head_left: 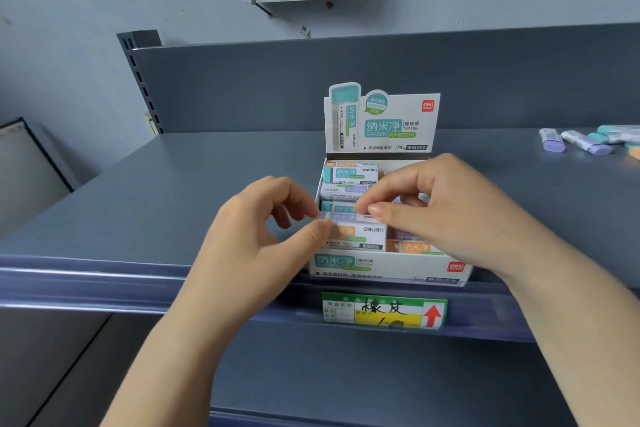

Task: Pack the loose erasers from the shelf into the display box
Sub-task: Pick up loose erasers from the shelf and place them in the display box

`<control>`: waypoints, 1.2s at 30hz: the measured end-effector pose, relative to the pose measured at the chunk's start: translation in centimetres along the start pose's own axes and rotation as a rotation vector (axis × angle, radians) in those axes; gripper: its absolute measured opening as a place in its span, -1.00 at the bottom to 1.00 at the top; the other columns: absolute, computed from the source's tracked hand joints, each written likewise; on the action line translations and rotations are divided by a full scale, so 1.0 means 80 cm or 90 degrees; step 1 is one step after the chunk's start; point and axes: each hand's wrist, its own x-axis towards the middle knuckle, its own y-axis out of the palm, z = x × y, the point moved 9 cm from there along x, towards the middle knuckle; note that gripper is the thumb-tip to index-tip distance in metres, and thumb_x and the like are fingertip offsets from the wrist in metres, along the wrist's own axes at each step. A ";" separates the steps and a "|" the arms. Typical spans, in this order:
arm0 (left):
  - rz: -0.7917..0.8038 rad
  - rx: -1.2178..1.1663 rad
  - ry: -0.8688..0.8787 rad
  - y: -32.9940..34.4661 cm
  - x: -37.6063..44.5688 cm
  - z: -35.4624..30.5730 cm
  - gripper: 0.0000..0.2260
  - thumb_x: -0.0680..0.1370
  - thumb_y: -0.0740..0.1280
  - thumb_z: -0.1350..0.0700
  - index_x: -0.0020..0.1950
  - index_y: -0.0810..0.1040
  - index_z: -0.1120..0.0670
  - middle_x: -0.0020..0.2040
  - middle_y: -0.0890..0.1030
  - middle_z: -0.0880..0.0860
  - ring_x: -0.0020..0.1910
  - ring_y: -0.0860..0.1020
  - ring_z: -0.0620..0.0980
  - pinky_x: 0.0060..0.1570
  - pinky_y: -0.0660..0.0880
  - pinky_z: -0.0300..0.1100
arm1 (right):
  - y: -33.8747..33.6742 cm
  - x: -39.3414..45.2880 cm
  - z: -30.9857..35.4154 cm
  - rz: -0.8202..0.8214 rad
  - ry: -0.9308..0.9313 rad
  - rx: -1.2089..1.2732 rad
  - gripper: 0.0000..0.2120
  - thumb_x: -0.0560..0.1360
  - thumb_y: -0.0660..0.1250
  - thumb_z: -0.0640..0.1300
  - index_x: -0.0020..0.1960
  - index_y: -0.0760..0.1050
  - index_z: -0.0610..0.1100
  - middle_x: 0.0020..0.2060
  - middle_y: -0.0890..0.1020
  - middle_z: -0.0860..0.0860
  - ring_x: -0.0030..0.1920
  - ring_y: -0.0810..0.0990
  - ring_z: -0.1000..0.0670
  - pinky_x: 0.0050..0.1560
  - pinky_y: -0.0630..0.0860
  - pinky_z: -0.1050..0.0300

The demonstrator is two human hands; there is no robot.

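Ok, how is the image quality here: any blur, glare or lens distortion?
Head view: even, soft light, no hard glare. Wide-angle bending curves the shelf edge. Print on the display box front is smeared. The loose erasers at the far right look soft. Both hands, left and right, are fairly sharp.

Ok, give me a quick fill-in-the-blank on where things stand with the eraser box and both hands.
1. Both hands, left and right, pinch a ____-banded eraser over the display box.
2. The loose erasers still to pack lie on the shelf to the ____ of the box.
3. The eraser nearest the box's front wall, on its left side, has an ____ band.
4. The arrow on the shelf-edge price label is ____.

Missing words: purple; right; orange; red
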 end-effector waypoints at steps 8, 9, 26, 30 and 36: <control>0.001 0.021 0.052 -0.002 0.006 -0.009 -0.92 0.40 0.39 0.02 -0.24 0.54 -0.02 -0.27 0.52 -0.15 -0.43 0.37 -0.32 -0.39 0.30 -0.50 | -0.020 -0.005 0.002 -0.107 -0.011 0.002 -0.85 0.44 0.37 -0.12 -0.23 0.62 0.11 -0.44 0.58 0.34 -0.38 0.39 -0.09 -0.39 0.41 0.30; -0.005 0.040 0.067 -0.004 0.007 -0.012 -0.93 0.39 0.38 0.01 -0.23 0.54 -0.03 -0.25 0.52 -0.15 -0.38 0.39 -0.30 -0.36 0.31 -0.50 | -0.026 -0.007 0.004 -0.128 -0.017 -0.007 -0.85 0.44 0.36 -0.14 -0.21 0.62 0.09 -0.51 0.54 0.35 -0.46 0.33 -0.02 -0.42 0.37 0.34; -0.024 0.369 0.445 0.042 0.034 -0.165 -0.79 0.41 0.24 -0.02 -0.06 0.54 0.05 -0.20 0.58 -0.02 -0.20 0.55 0.09 -0.43 0.42 -0.15 | -0.124 -0.065 0.015 -0.323 -0.010 -0.402 -0.87 0.46 0.32 -0.10 -0.02 0.58 -0.01 -0.12 0.58 0.13 -0.33 0.41 0.23 -0.07 0.25 0.19; 0.012 0.418 0.446 0.095 0.050 -0.193 -0.72 0.48 0.18 -0.09 0.10 0.46 0.01 0.01 0.54 -0.04 0.07 0.47 0.03 -0.22 0.37 -0.13 | -0.166 -0.079 -0.017 -0.296 0.043 -0.490 -0.85 0.47 0.27 -0.05 0.02 0.55 0.02 -0.12 0.52 0.13 -0.20 0.46 0.00 -0.01 0.27 0.14; 0.046 0.480 0.420 0.179 0.068 -0.227 -0.70 0.51 0.17 -0.10 0.17 0.40 0.02 0.09 0.50 -0.05 0.14 0.42 0.01 -0.05 0.44 -0.09 | -0.242 -0.102 -0.085 -0.254 0.075 -0.488 -0.89 0.46 0.28 -0.05 -0.05 0.55 0.03 -0.15 0.54 0.12 -0.15 0.51 -0.02 -0.21 0.25 0.30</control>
